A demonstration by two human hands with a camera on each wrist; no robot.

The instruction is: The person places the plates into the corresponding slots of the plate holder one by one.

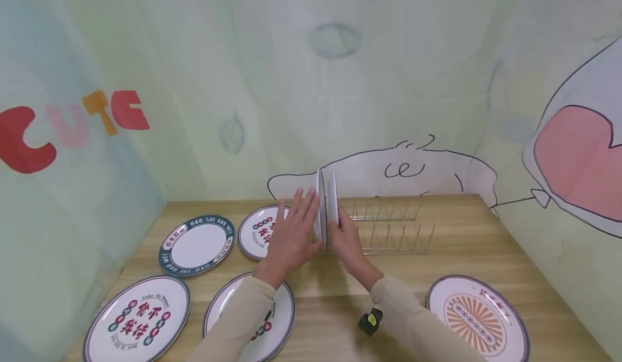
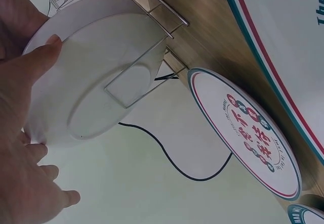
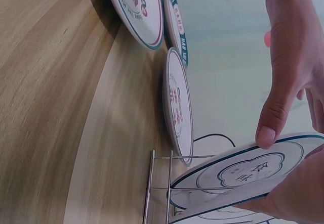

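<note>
Two white plates stand on edge, side by side, at the left end of a wire rack. Straight fingers of my left hand lie against the outer face of the left plate, with the thumb at its rim. My right hand grips the near edge of the right plate, thumb on one side and fingers on the other. A narrow gap separates the plates in the head view. Blue rims and printed characters show in the right wrist view, where the left plate leans behind the rack's wires.
Left of the rack lie a small printed plate, a teal-rimmed plate and two larger printed plates. An oval plate with an orange ray pattern lies front right. A patterned curtain borders the wooden table.
</note>
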